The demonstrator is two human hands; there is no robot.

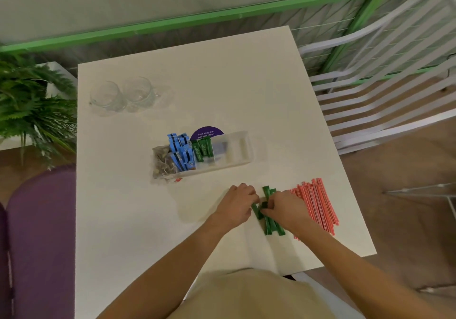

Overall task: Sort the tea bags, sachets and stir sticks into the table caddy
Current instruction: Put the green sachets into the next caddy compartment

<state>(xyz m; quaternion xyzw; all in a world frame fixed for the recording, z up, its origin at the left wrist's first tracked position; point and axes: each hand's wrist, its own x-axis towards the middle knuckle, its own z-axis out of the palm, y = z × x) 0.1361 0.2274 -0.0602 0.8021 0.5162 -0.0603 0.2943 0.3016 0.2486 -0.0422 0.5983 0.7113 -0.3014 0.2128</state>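
Left grip [238, 204] and right grip [283, 210] pinch green sachets [271, 226]

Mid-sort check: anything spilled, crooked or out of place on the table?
Nothing spilled or damaged. The tea bags seem to bulge past the left end of the caddy. Among the green sachets gathered between the left hand and right hand, one lies crosswise. The stir sticks lie loose on the table, slightly fanned.

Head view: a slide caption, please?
Left hand and right hand grip green stick sachets beside pink stir sticks, near clear plastic caddy.
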